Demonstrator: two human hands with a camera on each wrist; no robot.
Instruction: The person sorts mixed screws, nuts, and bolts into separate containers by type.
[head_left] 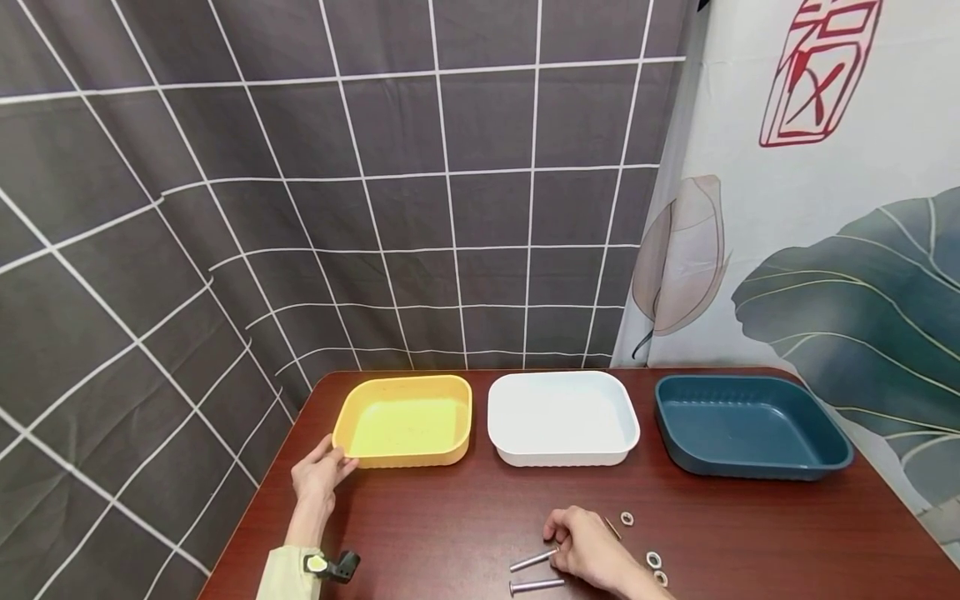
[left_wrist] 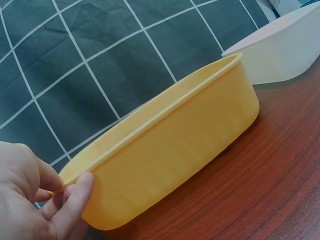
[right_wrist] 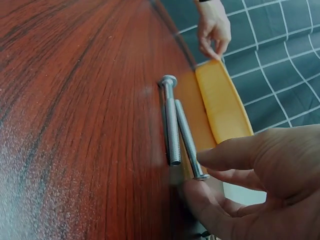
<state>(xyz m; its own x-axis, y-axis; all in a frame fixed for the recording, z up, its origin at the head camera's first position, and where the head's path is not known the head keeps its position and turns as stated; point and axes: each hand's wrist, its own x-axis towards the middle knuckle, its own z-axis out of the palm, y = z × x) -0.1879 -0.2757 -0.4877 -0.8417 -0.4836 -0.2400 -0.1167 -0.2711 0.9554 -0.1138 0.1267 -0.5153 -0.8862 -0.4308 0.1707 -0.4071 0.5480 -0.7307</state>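
My left hand [head_left: 318, 479] pinches the near left corner of the yellow tray [left_wrist: 170, 155] by its rim, thumb and fingers on either side of the wall. Lower on the table, my right hand [head_left: 588, 546] has its thumb and index finger at the head of a silver bolt [right_wrist: 186, 132], pinching it there. The bolt's shank points left, away from the fingers. Beside it lies a second silver bolt [right_wrist: 171, 125], its head facing the other way. A thin brass-coloured piece [head_left: 612, 527] shows just past the right hand's knuckles.
A white tray [head_left: 562, 460] stands mid-table at the back, with a dark blue tray [head_left: 750, 467] to its right. Right of my right hand lie a nut [head_left: 627, 518], another nut [head_left: 654, 560] and a third nut [head_left: 660, 577]. Behind the reddish-brown table [head_left: 435, 533] hangs a grey gridded curtain [head_left: 487, 208].
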